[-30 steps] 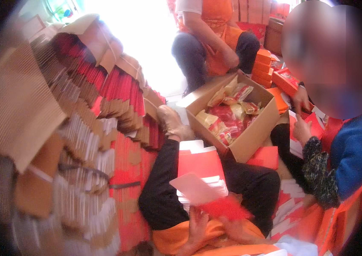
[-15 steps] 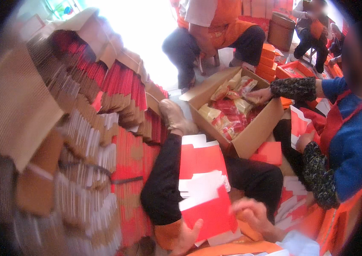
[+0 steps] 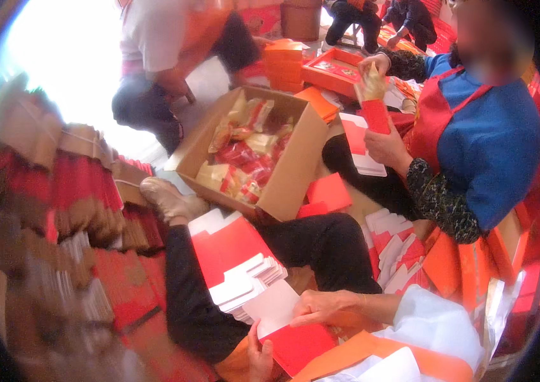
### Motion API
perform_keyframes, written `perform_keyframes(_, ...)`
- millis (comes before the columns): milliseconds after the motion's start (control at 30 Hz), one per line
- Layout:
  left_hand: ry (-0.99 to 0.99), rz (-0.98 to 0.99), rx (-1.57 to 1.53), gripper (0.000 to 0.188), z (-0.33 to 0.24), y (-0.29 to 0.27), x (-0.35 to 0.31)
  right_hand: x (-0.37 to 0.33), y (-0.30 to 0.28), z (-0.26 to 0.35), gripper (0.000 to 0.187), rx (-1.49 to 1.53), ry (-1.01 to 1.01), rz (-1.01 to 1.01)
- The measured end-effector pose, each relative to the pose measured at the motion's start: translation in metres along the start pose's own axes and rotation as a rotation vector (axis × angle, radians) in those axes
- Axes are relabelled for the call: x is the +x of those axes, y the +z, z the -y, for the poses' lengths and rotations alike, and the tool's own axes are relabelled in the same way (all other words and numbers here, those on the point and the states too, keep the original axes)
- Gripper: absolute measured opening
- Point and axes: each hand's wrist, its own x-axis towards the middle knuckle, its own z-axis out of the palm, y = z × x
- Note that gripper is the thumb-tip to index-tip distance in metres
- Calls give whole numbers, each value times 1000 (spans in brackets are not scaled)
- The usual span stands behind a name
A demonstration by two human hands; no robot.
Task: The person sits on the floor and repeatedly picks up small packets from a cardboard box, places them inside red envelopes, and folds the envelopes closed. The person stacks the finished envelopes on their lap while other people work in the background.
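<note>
Low in front of me is a flat red carton (image 3: 302, 350) with a white flap. My left hand (image 3: 259, 358) holds its left edge, fingers bent and thumb raised beside it. Across the line between white flap and red panel lies my right hand (image 3: 321, 307), its fingers curled and pressed on the carton. Just beyond, a stack of flat red-and-white cartons (image 3: 231, 251) rests on my dark-trousered legs, white flaps fanned out. The lower part of the held carton is partly covered by my orange apron (image 3: 372, 349).
An open cardboard box (image 3: 292, 169) of gold and red packets (image 3: 244, 153) stands ahead. At right, a co-worker in blue (image 3: 486, 146) holds a gold packet (image 3: 370, 83) at a small red carton (image 3: 377, 116). Bundled flat cartons (image 3: 85, 184) line the left. Another person (image 3: 161, 57) sits beyond the box.
My view has swung right. My right hand, raised beside the red carton before, is now on it at the flap. The co-worker's hand has left the cardboard box and now holds a gold packet.
</note>
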Motion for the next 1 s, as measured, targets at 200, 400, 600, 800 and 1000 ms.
perform_keyframes(200,71,28,177,17,-9,-11,0,11,27,-18,22,155,-397,-349)
perform_keyframes(400,-25,-397,141,6,-42,19,-1,16,79,-38,7,43,-593,-867)
perform_keyframes(600,361,-155,-120,25,-28,28,4,20,72,-50,26,735,-702,-704)
perform_keyframes(800,234,-26,450,18,-53,16,10,17,54,-38,35,319,-428,-658)
perform_keyframes(1000,8,-131,324,17,-78,32,10,1,45,7,16,252,-247,-675)
